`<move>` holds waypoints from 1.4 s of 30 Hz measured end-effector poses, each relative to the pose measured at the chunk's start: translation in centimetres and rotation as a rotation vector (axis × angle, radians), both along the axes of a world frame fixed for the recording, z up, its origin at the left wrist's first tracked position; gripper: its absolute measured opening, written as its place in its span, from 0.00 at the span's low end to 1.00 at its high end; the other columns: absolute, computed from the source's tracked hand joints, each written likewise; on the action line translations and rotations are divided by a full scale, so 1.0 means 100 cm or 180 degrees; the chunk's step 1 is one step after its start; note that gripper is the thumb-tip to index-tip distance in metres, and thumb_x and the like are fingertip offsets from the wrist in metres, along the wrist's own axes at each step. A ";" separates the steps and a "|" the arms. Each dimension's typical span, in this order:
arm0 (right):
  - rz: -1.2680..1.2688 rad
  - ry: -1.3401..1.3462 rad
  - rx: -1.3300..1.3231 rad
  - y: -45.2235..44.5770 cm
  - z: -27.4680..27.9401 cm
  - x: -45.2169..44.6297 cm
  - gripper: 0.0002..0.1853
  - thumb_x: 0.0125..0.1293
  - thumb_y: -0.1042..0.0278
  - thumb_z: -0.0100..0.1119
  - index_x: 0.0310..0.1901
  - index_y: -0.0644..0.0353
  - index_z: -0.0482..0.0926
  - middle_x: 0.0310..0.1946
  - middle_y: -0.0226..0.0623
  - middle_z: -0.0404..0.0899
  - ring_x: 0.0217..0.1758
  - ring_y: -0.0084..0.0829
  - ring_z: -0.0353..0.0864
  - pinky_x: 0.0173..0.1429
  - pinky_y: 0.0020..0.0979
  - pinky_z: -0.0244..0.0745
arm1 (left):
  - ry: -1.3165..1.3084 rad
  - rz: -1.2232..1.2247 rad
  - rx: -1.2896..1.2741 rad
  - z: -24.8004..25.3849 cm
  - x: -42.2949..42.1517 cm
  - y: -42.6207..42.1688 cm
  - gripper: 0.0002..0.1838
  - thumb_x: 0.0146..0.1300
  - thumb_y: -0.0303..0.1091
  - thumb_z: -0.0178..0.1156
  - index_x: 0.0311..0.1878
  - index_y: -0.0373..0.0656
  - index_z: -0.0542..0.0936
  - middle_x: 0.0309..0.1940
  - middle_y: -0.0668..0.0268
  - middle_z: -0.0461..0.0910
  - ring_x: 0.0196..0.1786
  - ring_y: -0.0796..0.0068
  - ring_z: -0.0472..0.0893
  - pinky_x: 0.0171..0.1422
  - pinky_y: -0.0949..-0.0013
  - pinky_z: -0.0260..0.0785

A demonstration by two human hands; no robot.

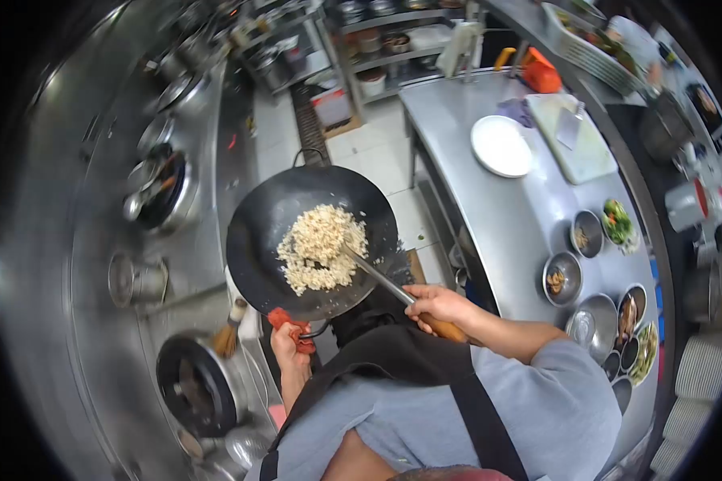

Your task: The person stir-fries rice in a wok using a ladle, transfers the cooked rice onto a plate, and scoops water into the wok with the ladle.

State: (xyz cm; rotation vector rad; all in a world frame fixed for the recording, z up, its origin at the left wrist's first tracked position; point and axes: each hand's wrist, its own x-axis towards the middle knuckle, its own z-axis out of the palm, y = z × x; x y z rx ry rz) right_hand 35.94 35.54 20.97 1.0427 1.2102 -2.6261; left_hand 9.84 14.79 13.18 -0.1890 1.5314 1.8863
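Observation:
A black wok (253,232) is tilted up in front of my body, with a loop handle at its far side and another at its near side. Fried rice (313,276) lies in the middle of it. My left hand (289,345) is closed on the near handle through a folded red cloth (285,320). In my right hand (437,309) is a ladle (383,278) with a metal shaft and wooden grip. Rice hides the ladle's head, part of it heaped up there.
At right, a steel table (489,224) carries a stack of white plates (501,146), a cutting board (573,144) with a cleaver (569,126), and several metal bowls (561,278). The stove counter (188,297) on the left holds another wok (188,385) and a brush (229,329).

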 end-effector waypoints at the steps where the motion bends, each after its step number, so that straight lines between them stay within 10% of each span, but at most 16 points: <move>1: -0.0275 -0.0090 0.0014 -0.020 0.009 0.002 0.28 0.60 0.75 0.53 0.64 0.62 0.66 0.24 0.29 0.70 0.17 0.23 0.71 0.18 0.26 0.65 | -0.0073 -0.0146 0.0156 0.006 -0.007 0.001 0.10 0.43 0.19 0.49 0.32 0.38 0.71 0.20 0.60 0.75 0.21 0.67 0.76 0.24 0.68 0.69; 25: -0.3195 -0.0011 0.0916 0.098 0.039 0.040 0.35 0.61 0.75 0.54 0.69 0.69 0.52 0.25 0.41 0.72 0.10 0.31 0.69 0.10 0.29 0.64 | -0.0178 -0.2092 0.0882 0.033 -0.054 0.315 0.06 0.47 0.17 0.46 0.26 0.40 0.68 0.17 0.62 0.70 0.17 0.69 0.73 0.16 0.68 0.62; 35: -0.2661 -0.1277 0.2415 0.156 -0.023 0.117 0.34 0.58 0.75 0.55 0.69 0.67 0.60 0.22 0.36 0.73 0.13 0.27 0.73 0.15 0.28 0.67 | 0.0360 -0.1617 0.0624 0.030 -0.041 0.335 0.04 0.45 0.20 0.49 0.27 0.39 0.70 0.20 0.59 0.73 0.21 0.68 0.74 0.22 0.70 0.64; 37: -0.1965 -0.2277 0.3525 0.160 -0.043 0.125 0.34 0.57 0.75 0.55 0.68 0.65 0.63 0.24 0.45 0.78 0.17 0.35 0.77 0.23 0.34 0.73 | 0.0400 -0.1612 0.0477 0.039 -0.038 0.334 0.04 0.46 0.20 0.49 0.27 0.38 0.70 0.20 0.59 0.73 0.21 0.68 0.74 0.21 0.70 0.64; 38: -0.1620 -0.2787 0.3713 0.161 -0.051 0.125 0.35 0.55 0.76 0.56 0.68 0.66 0.61 0.35 0.59 0.79 0.34 0.53 0.81 0.44 0.44 0.77 | 0.0429 -0.1608 0.0475 0.040 -0.038 0.335 0.04 0.46 0.20 0.49 0.27 0.38 0.70 0.20 0.59 0.73 0.21 0.68 0.74 0.21 0.70 0.64; 42: -0.1285 -0.3377 0.4632 0.150 -0.115 0.145 0.36 0.56 0.75 0.59 0.68 0.63 0.59 0.44 0.57 0.77 0.41 0.55 0.80 0.45 0.48 0.75 | 0.0386 -0.1623 0.0444 0.033 -0.042 0.349 0.06 0.46 0.19 0.48 0.29 0.39 0.69 0.21 0.59 0.74 0.21 0.67 0.74 0.23 0.69 0.66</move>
